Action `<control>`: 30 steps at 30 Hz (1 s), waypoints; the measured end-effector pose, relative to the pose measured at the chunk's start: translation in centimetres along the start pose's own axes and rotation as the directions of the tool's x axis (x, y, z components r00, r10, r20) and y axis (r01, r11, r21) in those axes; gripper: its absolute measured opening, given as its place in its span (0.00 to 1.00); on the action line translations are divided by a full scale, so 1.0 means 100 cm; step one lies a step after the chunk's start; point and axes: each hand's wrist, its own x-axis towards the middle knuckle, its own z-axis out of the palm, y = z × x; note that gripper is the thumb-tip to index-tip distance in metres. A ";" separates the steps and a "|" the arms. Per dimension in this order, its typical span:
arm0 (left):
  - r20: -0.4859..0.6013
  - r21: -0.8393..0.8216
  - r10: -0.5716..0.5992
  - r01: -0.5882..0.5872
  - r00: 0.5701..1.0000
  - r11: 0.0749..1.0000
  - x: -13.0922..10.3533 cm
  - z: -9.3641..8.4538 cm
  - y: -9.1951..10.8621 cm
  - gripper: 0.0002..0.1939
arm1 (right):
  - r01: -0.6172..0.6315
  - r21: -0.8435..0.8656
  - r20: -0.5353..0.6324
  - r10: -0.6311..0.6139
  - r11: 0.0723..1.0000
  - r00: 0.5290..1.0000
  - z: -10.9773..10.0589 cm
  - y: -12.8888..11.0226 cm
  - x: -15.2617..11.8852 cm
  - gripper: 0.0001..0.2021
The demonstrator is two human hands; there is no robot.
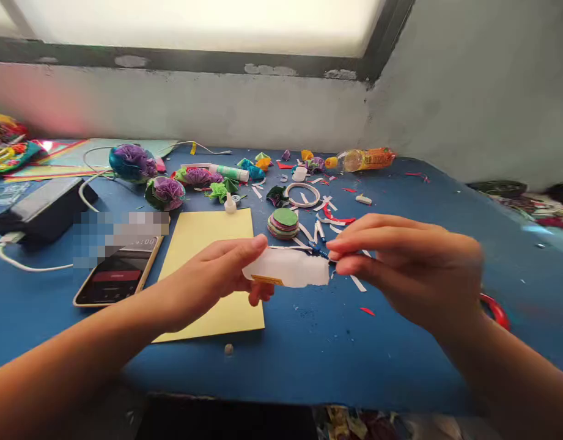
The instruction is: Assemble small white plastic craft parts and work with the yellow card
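A small white bottle (288,267) without a cap lies sideways in my left hand (226,269), thumb on top and fingers beneath. Its jagged open end points right. Close to that end, my right hand (400,263) has thumb and fingertips pinched together; what they hold, if anything, is too small to make out. Behind the bottle stands a stack of round discs with a green top (285,217). Yellow paper (212,235) lies under and behind my left hand, with a white nozzle cap (230,205) at its top edge.
On the blue table (309,373) are a phone (120,275), a black box (43,211) with a white cable, paper flowers (132,163), a glue stick (230,172), a tape ring (302,194), paper scraps and a plastic bottle (364,159). Red scissors handle (496,311) shows right.
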 end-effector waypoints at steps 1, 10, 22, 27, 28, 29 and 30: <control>-0.014 0.020 0.014 -0.014 1.000 1.000 0.000 0.000 0.001 0.20 | 0.000 -0.016 0.030 0.000 1.000 1.000 -0.001 -0.001 0.001 0.08; -0.131 0.245 0.070 -0.036 0.989 0.969 0.003 0.000 0.002 0.20 | 0.238 -0.419 0.160 -0.186 0.876 0.969 -0.002 0.001 0.000 0.05; -0.524 0.014 0.163 -0.183 0.836 0.983 0.015 -0.016 0.008 0.20 | -0.193 -0.285 -0.068 0.181 0.939 0.981 -0.006 0.016 0.001 0.09; -0.524 -0.047 0.142 -0.195 0.840 0.980 0.017 -0.019 0.006 0.20 | -0.271 -0.277 0.019 0.288 0.922 0.958 -0.007 0.031 0.002 0.18; -0.523 -0.049 0.141 -0.195 0.841 0.980 0.017 -0.020 0.005 0.20 | -0.283 -0.280 0.000 0.295 0.917 0.956 -0.007 0.036 0.002 0.16; -0.521 -0.050 0.143 -0.197 0.842 0.979 0.018 -0.020 0.004 0.20 | -0.296 -0.287 -0.036 0.299 0.911 0.954 -0.009 0.041 0.001 0.13; -0.519 -0.050 0.145 -0.199 0.843 0.979 0.018 -0.021 0.004 0.20 | -0.313 -0.299 -0.080 0.303 0.902 0.950 -0.010 0.048 0.001 0.08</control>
